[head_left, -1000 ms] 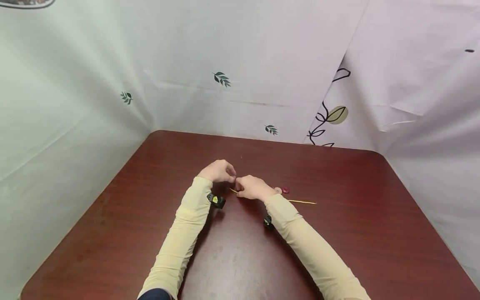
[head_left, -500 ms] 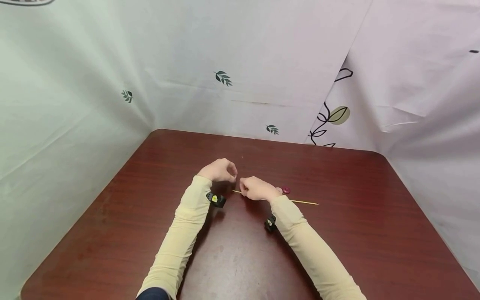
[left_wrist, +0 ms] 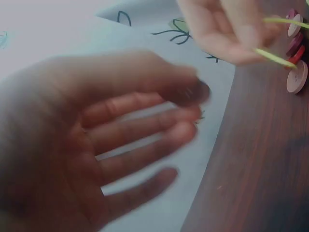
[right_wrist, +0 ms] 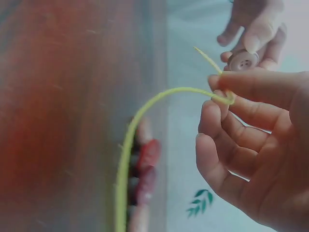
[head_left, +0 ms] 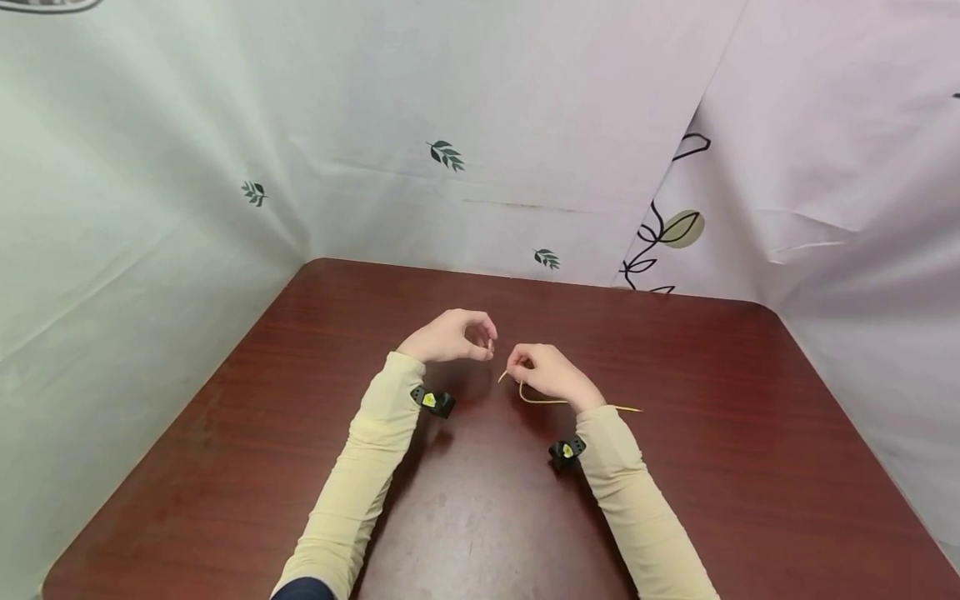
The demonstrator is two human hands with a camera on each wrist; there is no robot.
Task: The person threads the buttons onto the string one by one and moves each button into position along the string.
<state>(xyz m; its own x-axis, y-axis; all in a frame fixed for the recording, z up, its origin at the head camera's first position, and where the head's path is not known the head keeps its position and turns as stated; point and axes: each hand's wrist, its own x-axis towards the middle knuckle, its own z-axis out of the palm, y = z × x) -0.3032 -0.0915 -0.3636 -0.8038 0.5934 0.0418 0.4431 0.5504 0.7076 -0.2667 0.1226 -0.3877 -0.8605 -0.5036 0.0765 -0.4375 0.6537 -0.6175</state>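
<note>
In the head view my left hand (head_left: 450, 336) is raised over the table, left of my right hand. Its thumb and fingers pinch a brownish button (right_wrist: 244, 61) with small holes, facing the other hand in the right wrist view. My right hand (head_left: 553, 371) pinches a yellow string (right_wrist: 159, 94) between thumb and fingertips, close to one end. A short tip of string sticks out toward the button, apart from the left hand's fingers in the head view. The rest loops down and passes under the right wrist, its far end showing on the table.
Several buttons, among them a red button (right_wrist: 148, 155) and a pale pink button (left_wrist: 297, 77), lie in a row on the dark red-brown table (head_left: 465, 500). In the head view my right hand hides them. A pale curtain (head_left: 360, 125) with leaf prints hangs behind the table.
My right hand has moved right and lifted, raising the yellow string's end off the table. My left hand has shifted right and turned, bringing the button into view at its fingertips.
</note>
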